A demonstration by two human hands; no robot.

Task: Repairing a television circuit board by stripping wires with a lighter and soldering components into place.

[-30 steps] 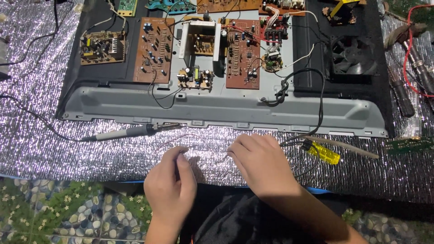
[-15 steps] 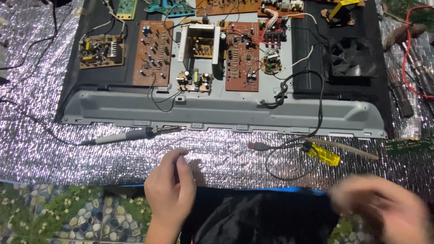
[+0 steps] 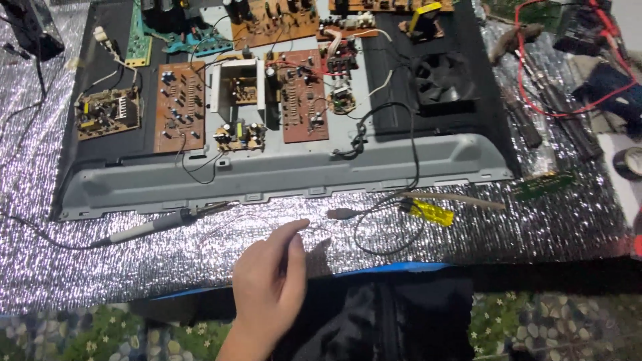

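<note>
My left hand (image 3: pixel 267 284) rests on the silver foil mat (image 3: pixel 100 267) near the front edge, with thumb and index finger pinched on a thin wire (image 3: pixel 234 224) that loops away to the left. A grey-handled soldering iron (image 3: pixel 157 226) lies just left of the hand, its tip pointing right. To the right of my fingertips lie a black cable with a grey plug (image 3: pixel 341 214) and a yellow-handled screwdriver (image 3: pixel 428 212). My right hand is out of view.
A grey metal chassis (image 3: pixel 301 175) spans the mat, with brown circuit boards (image 3: pixel 180 107) and a black fan (image 3: pixel 445 77) behind it. Red leads (image 3: pixel 555 73) and a tape roll (image 3: pixel 630 162) are at the right. Black cloth (image 3: pixel 374 317) covers my lap.
My right hand left the wire beside the left hand, swept down to the right and went out of view. The left hand stayed in place. The camera moved closer.
</note>
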